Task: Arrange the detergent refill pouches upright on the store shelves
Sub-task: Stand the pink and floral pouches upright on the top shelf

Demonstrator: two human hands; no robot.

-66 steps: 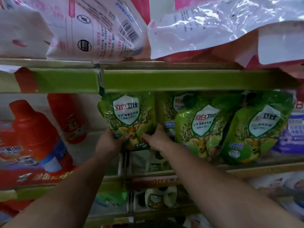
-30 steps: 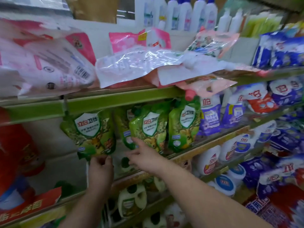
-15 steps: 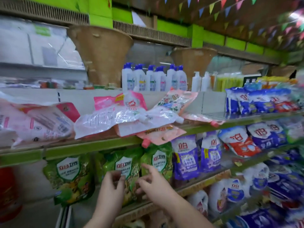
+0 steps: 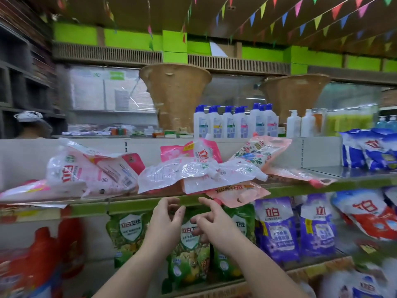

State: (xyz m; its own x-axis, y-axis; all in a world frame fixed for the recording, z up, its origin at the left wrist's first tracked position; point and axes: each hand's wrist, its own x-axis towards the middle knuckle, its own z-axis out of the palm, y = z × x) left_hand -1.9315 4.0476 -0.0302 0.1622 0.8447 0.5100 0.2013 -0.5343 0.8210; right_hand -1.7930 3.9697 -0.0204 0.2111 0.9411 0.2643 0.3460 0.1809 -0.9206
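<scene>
Our left hand (image 4: 166,219) and right hand (image 4: 211,222) are raised just under the green shelf edge (image 4: 133,204), fingers loosely spread, and they hold nothing. The pink pouches (image 4: 193,175) lie flat in a messy heap on the upper shelf, and some hang over its edge. The green pouches (image 4: 126,231) stand upright on the shelf below, behind our hands.

We think the risk is in the heap: the pouches look soft and slippery, and they overlap. If we pull one from below, others may slide off the edge and fall. A pouch (image 4: 238,193) already hangs low at the front.

The shelf looks smooth and narrow. The store is crowded, with white bottles (image 4: 235,122) on top and coloured flags (image 4: 318,20) under the ceiling.
</scene>
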